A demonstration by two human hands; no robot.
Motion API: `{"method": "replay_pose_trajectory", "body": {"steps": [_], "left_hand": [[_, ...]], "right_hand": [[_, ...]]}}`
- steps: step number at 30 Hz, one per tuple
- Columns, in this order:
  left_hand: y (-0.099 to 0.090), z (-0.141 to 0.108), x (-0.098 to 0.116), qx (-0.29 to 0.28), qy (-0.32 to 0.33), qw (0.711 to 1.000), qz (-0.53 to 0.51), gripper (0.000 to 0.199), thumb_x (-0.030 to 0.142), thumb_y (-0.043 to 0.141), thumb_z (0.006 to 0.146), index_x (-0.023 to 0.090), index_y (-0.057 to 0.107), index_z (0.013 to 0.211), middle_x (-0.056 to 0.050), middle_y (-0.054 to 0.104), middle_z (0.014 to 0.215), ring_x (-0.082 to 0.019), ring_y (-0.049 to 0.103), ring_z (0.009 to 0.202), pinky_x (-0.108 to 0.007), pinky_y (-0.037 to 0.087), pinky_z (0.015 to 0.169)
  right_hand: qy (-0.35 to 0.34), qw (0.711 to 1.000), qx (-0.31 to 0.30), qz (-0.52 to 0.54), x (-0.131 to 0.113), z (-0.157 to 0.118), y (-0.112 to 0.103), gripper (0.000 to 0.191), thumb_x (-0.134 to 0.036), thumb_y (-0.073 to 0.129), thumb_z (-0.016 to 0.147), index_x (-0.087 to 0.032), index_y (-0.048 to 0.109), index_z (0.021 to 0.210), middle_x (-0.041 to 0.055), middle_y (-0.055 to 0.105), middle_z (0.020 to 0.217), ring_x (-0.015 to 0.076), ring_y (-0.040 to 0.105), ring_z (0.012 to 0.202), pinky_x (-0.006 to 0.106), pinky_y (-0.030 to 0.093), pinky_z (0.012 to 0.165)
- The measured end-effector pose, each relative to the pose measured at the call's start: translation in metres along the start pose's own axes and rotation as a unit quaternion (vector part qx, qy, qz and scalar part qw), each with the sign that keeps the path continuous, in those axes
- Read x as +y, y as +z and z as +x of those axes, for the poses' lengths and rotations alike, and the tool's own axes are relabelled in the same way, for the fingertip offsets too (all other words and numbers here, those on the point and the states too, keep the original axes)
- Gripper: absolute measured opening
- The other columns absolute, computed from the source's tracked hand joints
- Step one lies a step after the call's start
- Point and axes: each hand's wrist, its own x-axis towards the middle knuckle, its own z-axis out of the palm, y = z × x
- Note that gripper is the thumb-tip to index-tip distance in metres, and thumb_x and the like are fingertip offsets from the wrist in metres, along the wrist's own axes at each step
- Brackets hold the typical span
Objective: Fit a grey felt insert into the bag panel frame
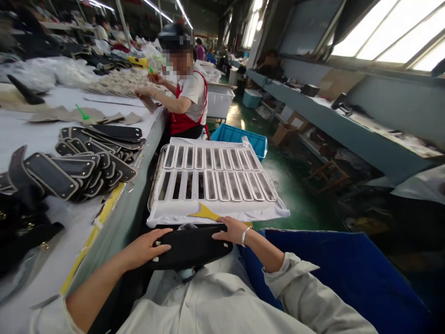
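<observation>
A long black padded piece (191,246) lies across my lap, with small pale tabs at its ends. My left hand (148,248) grips its left end, thumb and fingers on the upper face. At the right end, my right hand (232,232) holds the same piece and also has a yellow spatula-like tool (205,213) by it, its wide blade pointing left. Just beyond, a white cloth-covered board (177,209) carries two rows of pale-edged dark strips (212,185); several slots at the front left look different, with darker openings.
Piled dark strips with rivets (76,167) lie on the left table (69,232). A person in a red apron (187,102) works beyond the board. A blue crate (239,137) stands behind it; a large blue bin (323,273) is at my right.
</observation>
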Motion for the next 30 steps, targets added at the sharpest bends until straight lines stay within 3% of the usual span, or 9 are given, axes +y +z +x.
{"method": "replay_pose_trajectory", "body": {"steps": [3,7,12,15,19,24,28,30], "left_hand": [[0.004,-0.002,-0.004,0.005,-0.019,0.997,-0.075,0.058,0.044,0.057,0.075,0.018,0.051,0.127,-0.007,0.057,0.127,-0.024,0.053,0.114,-0.033,0.038,0.099],[0.009,0.000,-0.003,0.007,-0.018,0.989,-0.146,0.055,0.043,0.060,0.074,0.017,0.053,0.123,-0.006,0.061,0.119,-0.024,0.056,0.107,-0.032,0.041,0.095],[0.007,-0.002,-0.016,0.003,-0.009,0.977,-0.214,0.055,0.044,0.060,0.076,0.017,0.050,0.123,-0.007,0.061,0.117,-0.024,0.059,0.101,-0.031,0.046,0.087],[0.008,-0.005,-0.024,0.010,-0.011,0.967,-0.253,0.056,0.048,0.059,0.076,0.019,0.049,0.123,-0.006,0.062,0.115,-0.024,0.059,0.100,-0.031,0.047,0.084],[0.015,-0.007,-0.023,0.000,-0.014,0.948,-0.319,0.054,0.046,0.058,0.078,0.019,0.048,0.124,-0.006,0.063,0.113,-0.022,0.060,0.096,-0.029,0.048,0.080],[0.019,-0.006,-0.016,-0.005,0.001,0.943,-0.331,0.054,0.041,0.057,0.080,0.019,0.043,0.128,-0.006,0.060,0.115,-0.021,0.059,0.096,-0.029,0.048,0.080],[0.019,-0.010,-0.022,0.021,0.016,0.972,-0.235,0.052,0.038,0.056,0.079,0.020,0.047,0.127,-0.007,0.055,0.126,-0.024,0.055,0.109,-0.032,0.045,0.091],[0.025,-0.003,-0.028,0.088,0.022,0.989,-0.113,0.058,0.031,0.062,0.073,0.020,0.048,0.128,-0.008,0.053,0.131,-0.026,0.048,0.120,-0.036,0.037,0.103]], "right_hand": [[0.000,0.994,-0.070,-0.082,-0.024,0.016,-0.006,0.080,-0.070,0.060,0.062,-0.020,0.054,0.124,0.0131,0.057,0.120,0.0329,0.054,0.108,0.042,0.042,0.092],[-0.043,0.984,-0.133,-0.115,-0.062,0.033,0.002,0.076,-0.071,0.058,0.062,-0.023,0.057,0.121,0.0105,0.060,0.118,0.0328,0.054,0.108,0.042,0.044,0.089],[-0.087,0.979,-0.141,-0.114,-0.116,0.049,0.026,0.065,-0.070,0.054,0.068,-0.023,0.061,0.113,0.0095,0.064,0.108,0.0306,0.059,0.099,0.039,0.047,0.081],[-0.085,0.984,-0.130,-0.092,-0.133,0.059,0.035,0.053,-0.064,0.056,0.072,-0.021,0.065,0.102,0.0062,0.067,0.097,0.0266,0.062,0.089,0.036,0.048,0.076],[-0.069,0.994,-0.075,-0.044,-0.120,0.058,0.039,0.039,-0.047,0.054,0.085,-0.014,0.060,0.105,0.0055,0.062,0.103,0.0223,0.059,0.092,0.039,0.048,0.081],[-0.056,0.996,-0.047,-0.044,-0.082,0.022,0.029,0.033,-0.038,0.049,0.090,-0.013,0.056,0.111,0.0057,0.056,0.112,0.0241,0.056,0.099,0.041,0.048,0.083],[-0.069,0.995,0.013,-0.071,-0.069,-0.009,0.002,0.034,-0.042,0.051,0.088,-0.013,0.061,0.105,0.0047,0.061,0.106,0.0226,0.058,0.095,0.038,0.049,0.082],[-0.094,0.991,0.042,-0.091,-0.066,-0.013,-0.006,0.034,-0.046,0.058,0.081,-0.018,0.066,0.098,0.0027,0.066,0.096,0.0216,0.061,0.088,0.034,0.049,0.078]]}}
